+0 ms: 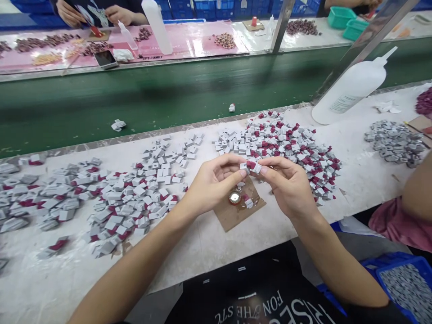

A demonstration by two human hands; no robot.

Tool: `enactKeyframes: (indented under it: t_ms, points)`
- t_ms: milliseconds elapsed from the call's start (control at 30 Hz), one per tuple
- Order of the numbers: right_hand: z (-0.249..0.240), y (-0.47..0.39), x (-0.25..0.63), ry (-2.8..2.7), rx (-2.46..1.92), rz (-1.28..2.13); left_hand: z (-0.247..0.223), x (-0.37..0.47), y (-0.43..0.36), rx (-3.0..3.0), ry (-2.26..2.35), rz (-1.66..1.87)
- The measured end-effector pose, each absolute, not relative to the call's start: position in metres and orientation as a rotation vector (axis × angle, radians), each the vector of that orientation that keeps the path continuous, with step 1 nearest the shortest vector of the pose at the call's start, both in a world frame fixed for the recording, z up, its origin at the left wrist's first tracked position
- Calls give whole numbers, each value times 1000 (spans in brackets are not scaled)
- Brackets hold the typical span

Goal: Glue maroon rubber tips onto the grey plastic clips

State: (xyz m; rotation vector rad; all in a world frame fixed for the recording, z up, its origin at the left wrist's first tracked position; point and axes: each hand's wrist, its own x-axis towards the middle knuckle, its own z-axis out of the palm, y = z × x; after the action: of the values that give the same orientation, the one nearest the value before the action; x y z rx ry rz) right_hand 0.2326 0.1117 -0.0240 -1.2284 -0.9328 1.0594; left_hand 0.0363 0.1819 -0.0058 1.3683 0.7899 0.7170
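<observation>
Between my two hands is a small grey and dark-red plastic part [251, 166], pinched at both ends above a piece of cardboard. My left hand [216, 182] grips its left end between thumb and forefinger. The right end sits in the fingertips of my right hand [290, 184]. Below them, the brown cardboard [227, 219] carries a small round cap [234, 197] holding shiny clear liquid, with another grey and red part [249, 203] beside it. Just behind my right hand spreads a large pile of grey and dark-red parts [286, 139].
Grey and red assembled parts [124, 202] cover the table's left side. A white squeeze bottle [351, 85] stands back right, near a metal post. Beyond the table runs a green conveyor belt [175, 99] with two small pieces on it. A co-worker's hands [118, 15] are across it.
</observation>
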Motion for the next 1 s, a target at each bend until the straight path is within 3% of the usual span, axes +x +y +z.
enactKeyframes:
  t_ms: [367,500,667,800,1000]
  points:
    - [1,131,242,-1268,-1281,1160,-6,28,189,1497,809,699]
    - [-2,192,246,-1489,-1321,1114,-4,17,233,1759,999,778]
    - [-8,315,218,-1664,-1939,617,-17,9,322,1742,1519,923]
    - [-20,377,179,-1675,-2016,613,-32,18,370,1626,1748,898]
    - [-34,384,180,-1679,-1881,660,-45,39,397,1566,1756,825]
